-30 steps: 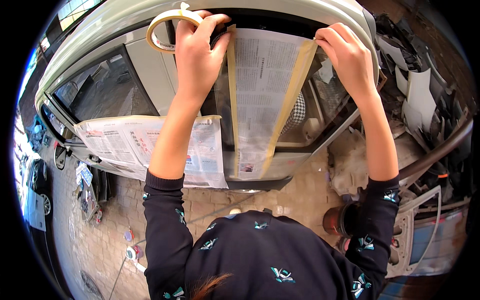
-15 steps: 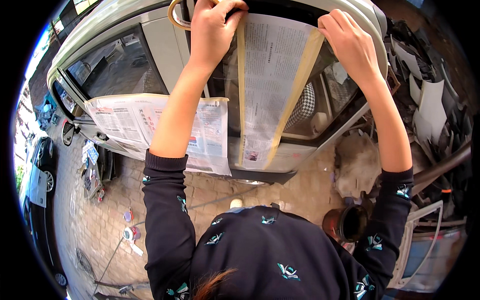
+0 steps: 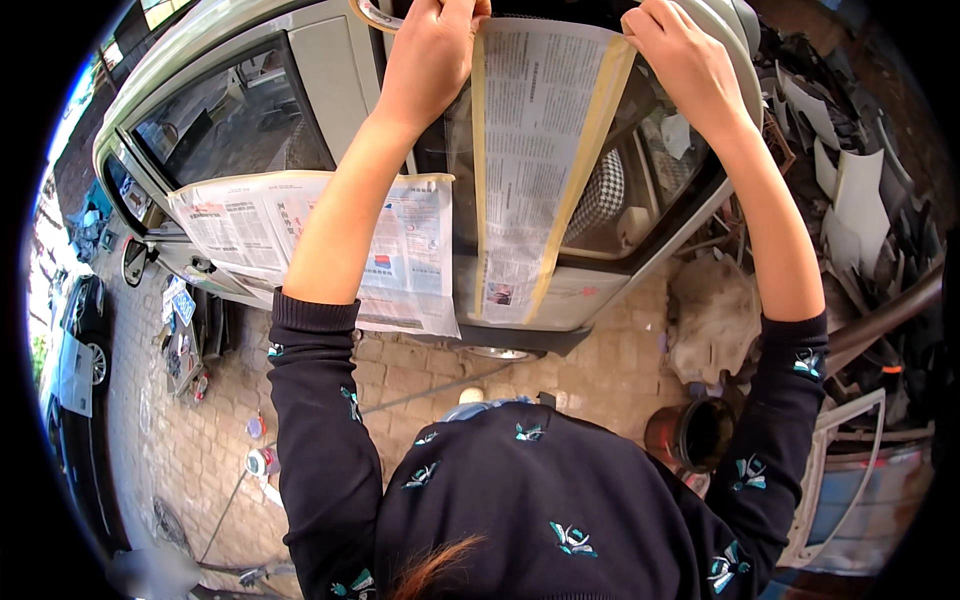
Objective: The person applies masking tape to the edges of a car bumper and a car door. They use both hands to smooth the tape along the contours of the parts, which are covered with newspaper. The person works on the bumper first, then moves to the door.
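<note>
A long newspaper strip [image 3: 535, 150] with yellowish masking tape down both sides hangs in front of the van's rear side window [image 3: 640, 180]. My left hand [image 3: 430, 65] is closed at its top left corner, fingertips partly cut off by the frame's upper edge. Beside that hand shows part of a masking tape roll [image 3: 376, 16]; how the hand carries it is hidden. My right hand [image 3: 690, 65] pinches the strip's top right corner. Farther left, a wider newspaper sheet [image 3: 400, 250], taped along its top edge, covers the van's side below the windows, partly behind my left forearm.
The light-coloured van [image 3: 345, 85] fills the upper middle. Scrap body panels [image 3: 860, 210] pile up at the right, near a dark bucket [image 3: 700, 435] and a loose door frame [image 3: 840, 480]. A cable [image 3: 430, 390] crosses the brick paving. A dark car [image 3: 85, 400] stands at far left.
Both hands have shifted slightly up and left in the picture, the strip's top with them. The tape roll has moved partly out past the upper edge. The view has shifted a little.
</note>
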`<state>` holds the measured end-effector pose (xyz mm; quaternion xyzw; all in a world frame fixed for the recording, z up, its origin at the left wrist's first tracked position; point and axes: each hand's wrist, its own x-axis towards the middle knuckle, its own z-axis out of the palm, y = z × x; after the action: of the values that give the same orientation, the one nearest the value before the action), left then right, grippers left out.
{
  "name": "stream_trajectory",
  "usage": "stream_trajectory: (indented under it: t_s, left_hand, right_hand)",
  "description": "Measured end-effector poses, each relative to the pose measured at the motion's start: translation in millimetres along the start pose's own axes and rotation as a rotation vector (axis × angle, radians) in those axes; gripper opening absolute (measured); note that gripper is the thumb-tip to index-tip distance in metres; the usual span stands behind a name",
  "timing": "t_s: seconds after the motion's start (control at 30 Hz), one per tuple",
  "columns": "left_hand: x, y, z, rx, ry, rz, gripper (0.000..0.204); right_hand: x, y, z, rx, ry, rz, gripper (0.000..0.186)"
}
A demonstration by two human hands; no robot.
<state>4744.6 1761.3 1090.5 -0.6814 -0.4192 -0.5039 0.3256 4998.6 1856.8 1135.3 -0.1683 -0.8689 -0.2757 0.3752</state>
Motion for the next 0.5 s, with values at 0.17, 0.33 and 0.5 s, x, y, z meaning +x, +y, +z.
stream_trajectory:
  t_s: [0.17,0.33,0.5]
  left_hand:
    - [-7,4,2,-0.121,0.029,-0.036,0.020]
    - [-23,6,1,-0.133,0.019,-0.066,0.025]
    - [-44,23,-7,-0.236,0.023,-0.193,0.047]
  right_hand:
    - [0,10,2,-0.198,-0.164,-0.070,0.014]
    - [-24,-9,-1,-0.061,0.069,-0.272,0.013]
    - [-43,-13,-11,0.229,0.004,-0.018,0.029]
